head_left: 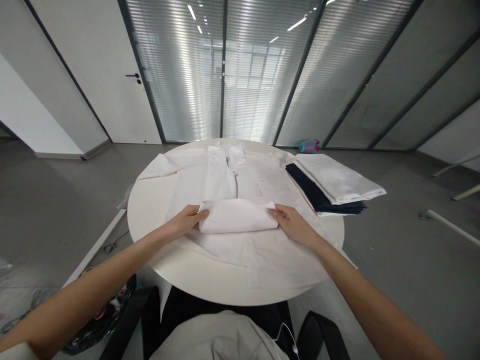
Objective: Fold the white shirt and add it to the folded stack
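1. The white shirt (240,185) lies spread flat on the round table (150,210), collar at the far side, its near hem turned up into a soft roll (237,216) across the middle.
2. I judge the cloth light, limp and creasable; it does not hold a shape unsupported.
3. My left hand (185,220) grips the left end of the roll, thumb on top, fingers closed on the fabric.
4. My right hand (292,222) rests at the right end, fingers flat and together, touching the fold; whether it pinches the cloth I cannot tell.
5. Best hold, in my judgement: both ends of the roll, evenly.
6. A folded stack of clothes (332,187) sits just beside the shirt, right of it.
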